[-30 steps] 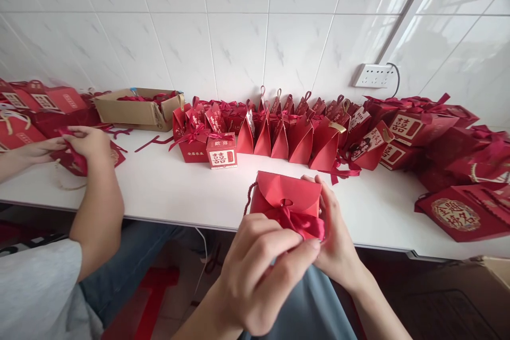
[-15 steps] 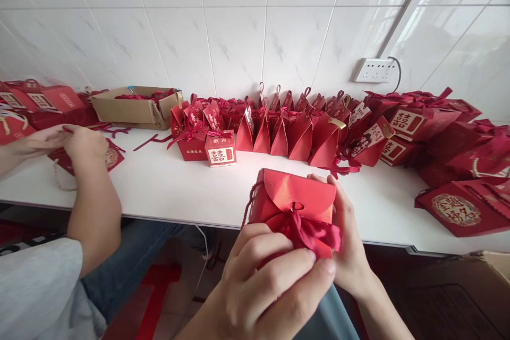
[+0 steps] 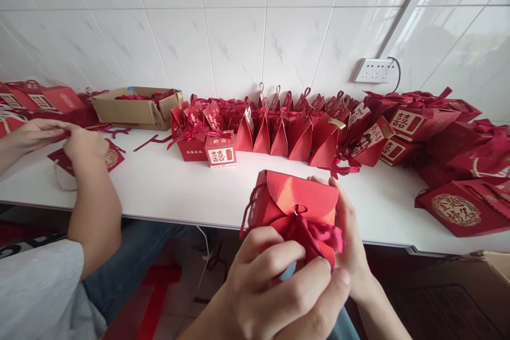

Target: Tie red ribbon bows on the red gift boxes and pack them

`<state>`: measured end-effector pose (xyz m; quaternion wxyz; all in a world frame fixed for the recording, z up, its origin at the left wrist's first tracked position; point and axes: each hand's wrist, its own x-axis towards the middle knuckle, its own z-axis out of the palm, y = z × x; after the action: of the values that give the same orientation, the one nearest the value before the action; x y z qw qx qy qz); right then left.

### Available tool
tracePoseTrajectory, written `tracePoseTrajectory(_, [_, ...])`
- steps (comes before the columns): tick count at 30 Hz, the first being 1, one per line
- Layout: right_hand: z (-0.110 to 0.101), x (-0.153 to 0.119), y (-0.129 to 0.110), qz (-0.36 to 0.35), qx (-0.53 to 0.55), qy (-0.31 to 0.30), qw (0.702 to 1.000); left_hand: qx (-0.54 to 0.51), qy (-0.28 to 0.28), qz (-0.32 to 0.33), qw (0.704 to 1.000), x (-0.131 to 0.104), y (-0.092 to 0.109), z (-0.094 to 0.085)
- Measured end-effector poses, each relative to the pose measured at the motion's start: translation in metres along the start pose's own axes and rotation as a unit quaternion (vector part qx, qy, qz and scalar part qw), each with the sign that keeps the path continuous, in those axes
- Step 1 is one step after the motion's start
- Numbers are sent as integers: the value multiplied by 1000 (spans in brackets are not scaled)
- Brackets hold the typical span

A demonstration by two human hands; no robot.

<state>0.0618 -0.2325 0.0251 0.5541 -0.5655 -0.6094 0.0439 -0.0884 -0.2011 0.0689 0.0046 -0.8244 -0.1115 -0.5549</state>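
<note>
A red gift box (image 3: 300, 194) with a rounded flap is held up in front of the table's front edge. A dark red satin bow (image 3: 319, 234) lies across its near face, and a twisted cord hangs at its left side. My left hand (image 3: 282, 281) is closed on the box's near left part, its fingers bent at the ribbon and lower edge; the fingertips are partly hidden. Wrapped around the right side of the box is my right hand (image 3: 353, 239), with fingertips showing behind the top edge.
Rows of red boxes (image 3: 300, 138) line the white table (image 3: 179, 191) along the wall. More boxes (image 3: 456, 207) are piled at right. An open cardboard box (image 3: 127, 111) stands back left. At left, another person's hands (image 3: 82, 146) work above a flat red piece (image 3: 113, 158).
The box has shifted slightly right. My left hand has moved a little right and down, its fingers more spread and bent over the ribbon.
</note>
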Motion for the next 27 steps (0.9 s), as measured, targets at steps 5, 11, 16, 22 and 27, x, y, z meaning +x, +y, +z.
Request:
tracePoseTrajectory(5, [1, -1, 4, -26, 6, -5, 1000, -2, 19, 43, 999, 0, -7, 5])
tracePoseTrajectory(11, [0, -1, 6, -21, 12, -6, 1000, 1, 15, 14, 1000, 0, -2, 3])
tracePoseTrajectory(16, [-1, -2, 6, -16, 20, -7, 1000, -7, -18, -13, 1000, -1, 1, -2])
tracePoseTrajectory(22, [-3, -4, 6, 3, 40, -15, 999, -29, 22, -6, 999, -2, -9, -4])
tracePoseTrajectory(27, [-6, -6, 6, -9, 48, -16, 999, -47, 12, 5, 999, -3, -7, -4])
